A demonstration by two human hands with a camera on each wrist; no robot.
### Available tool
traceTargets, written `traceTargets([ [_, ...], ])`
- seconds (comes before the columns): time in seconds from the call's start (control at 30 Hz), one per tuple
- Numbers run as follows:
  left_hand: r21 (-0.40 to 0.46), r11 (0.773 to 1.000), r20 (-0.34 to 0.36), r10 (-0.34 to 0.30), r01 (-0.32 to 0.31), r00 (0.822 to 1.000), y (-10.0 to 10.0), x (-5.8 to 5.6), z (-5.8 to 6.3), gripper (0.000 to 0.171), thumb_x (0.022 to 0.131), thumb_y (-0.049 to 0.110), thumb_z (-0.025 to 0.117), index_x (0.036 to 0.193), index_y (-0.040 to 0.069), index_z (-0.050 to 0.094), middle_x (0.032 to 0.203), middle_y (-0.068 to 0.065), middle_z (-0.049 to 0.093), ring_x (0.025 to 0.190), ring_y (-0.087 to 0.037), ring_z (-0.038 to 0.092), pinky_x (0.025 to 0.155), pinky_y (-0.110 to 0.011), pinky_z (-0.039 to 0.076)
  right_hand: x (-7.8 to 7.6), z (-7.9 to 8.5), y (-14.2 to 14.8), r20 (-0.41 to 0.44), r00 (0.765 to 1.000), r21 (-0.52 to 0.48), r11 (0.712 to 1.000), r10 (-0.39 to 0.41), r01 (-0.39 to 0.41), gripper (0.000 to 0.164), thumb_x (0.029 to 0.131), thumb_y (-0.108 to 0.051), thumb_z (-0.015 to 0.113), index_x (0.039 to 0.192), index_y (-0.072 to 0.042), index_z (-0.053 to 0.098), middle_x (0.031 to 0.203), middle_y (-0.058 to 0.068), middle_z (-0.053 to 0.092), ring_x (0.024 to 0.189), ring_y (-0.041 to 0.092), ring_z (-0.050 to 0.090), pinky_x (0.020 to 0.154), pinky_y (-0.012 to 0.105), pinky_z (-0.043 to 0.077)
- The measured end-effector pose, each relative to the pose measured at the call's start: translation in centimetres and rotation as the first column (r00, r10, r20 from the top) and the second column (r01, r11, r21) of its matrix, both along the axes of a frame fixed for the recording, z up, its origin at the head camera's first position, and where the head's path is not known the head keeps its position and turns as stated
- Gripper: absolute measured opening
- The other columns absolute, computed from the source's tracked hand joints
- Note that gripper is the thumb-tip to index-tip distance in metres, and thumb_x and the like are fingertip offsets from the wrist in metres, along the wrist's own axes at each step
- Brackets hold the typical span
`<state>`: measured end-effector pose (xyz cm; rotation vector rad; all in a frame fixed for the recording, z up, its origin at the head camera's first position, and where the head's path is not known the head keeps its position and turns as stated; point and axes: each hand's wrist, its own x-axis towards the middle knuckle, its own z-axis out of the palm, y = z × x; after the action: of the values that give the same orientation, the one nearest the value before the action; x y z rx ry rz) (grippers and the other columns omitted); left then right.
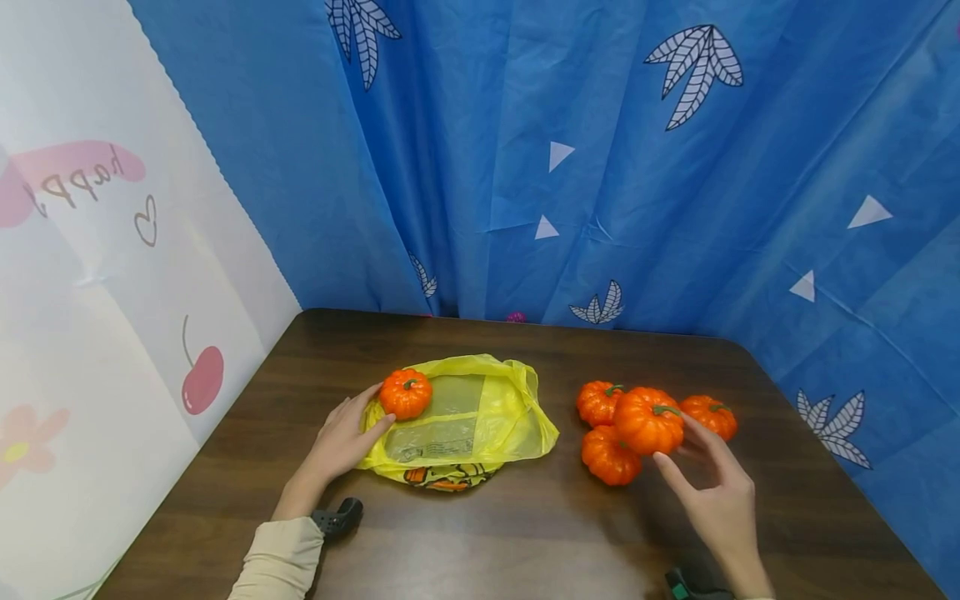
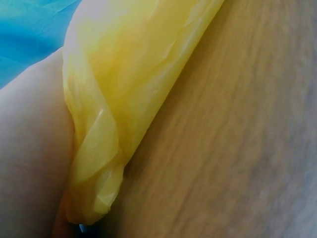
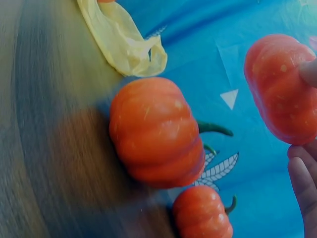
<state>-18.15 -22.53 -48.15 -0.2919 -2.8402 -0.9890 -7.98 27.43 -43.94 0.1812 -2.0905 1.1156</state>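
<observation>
My left hand (image 1: 337,442) holds a small orange pumpkin (image 1: 405,394) between thumb and fingers, over the left end of a yellow plastic bag (image 1: 517,417). In the left wrist view, the yellow bag (image 2: 133,74) drapes beside that hand and hides the fingers. On the right, my right hand (image 1: 716,492) pinches another orange pumpkin (image 1: 647,421), raised above the table. The right wrist view shows this held pumpkin (image 3: 280,89) in the fingers. Around it on the table are three more pumpkins: one behind (image 1: 598,403), one nearer (image 1: 609,458) and one to the right (image 1: 711,417).
The brown wooden table (image 1: 480,533) runs back to a blue curtain (image 1: 480,167) with leaf prints. A white patterned sheet (image 1: 90,292) hangs along the left side. A dark wrist device (image 1: 339,518) sits at the left wrist.
</observation>
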Motion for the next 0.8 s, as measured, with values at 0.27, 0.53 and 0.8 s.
traceTargets([
  [0.27, 0.001, 1.000, -0.001, 0.000, 0.000, 1.000, 0.0, 0.1, 0.1, 0.077, 0.103, 0.054, 0.054, 0.160, 0.006, 0.033, 0.162, -0.021, 0.039, 0.151, -0.047, 0.030, 0.122, -0.068, 0.016, 0.3, -0.8, 1.1, -0.013, 0.999, -0.053, 0.998, -0.034, 0.033, 0.073, 0.072, 0.016, 0.084, 0.139, -0.005, 0.064, 0.123, -0.020, 0.068, 0.097, -0.006, 0.067, 0.087, 0.006, 0.051],
  [0.53, -0.001, 1.000, -0.012, -0.005, 0.005, 1.000, 0.0, 0.0, 0.0, 0.076, 0.103, 0.052, 0.055, 0.160, 0.005, 0.033, 0.162, -0.021, 0.040, 0.150, -0.046, 0.032, 0.123, -0.067, 0.016, 0.5, -1.3, 1.9, 0.005, 0.994, -0.058, 0.993, -0.106, 0.106, 0.073, 0.071, 0.015, 0.085, 0.139, -0.005, 0.064, 0.119, -0.029, 0.065, 0.093, -0.010, 0.065, 0.084, 0.004, 0.050],
  [0.8, -0.001, 1.000, -0.012, -0.007, 0.007, 1.000, 0.0, 0.0, 0.1, 0.077, 0.103, 0.053, 0.055, 0.160, 0.005, 0.033, 0.162, -0.021, 0.039, 0.150, -0.046, 0.032, 0.123, -0.067, 0.016, 0.6, -1.4, 2.3, 0.054, 0.985, -0.049, 0.985, -0.164, 0.167, 0.071, 0.074, 0.008, 0.087, 0.139, -0.012, 0.065, 0.116, -0.033, 0.063, 0.091, -0.013, 0.064, 0.083, 0.003, 0.050],
])
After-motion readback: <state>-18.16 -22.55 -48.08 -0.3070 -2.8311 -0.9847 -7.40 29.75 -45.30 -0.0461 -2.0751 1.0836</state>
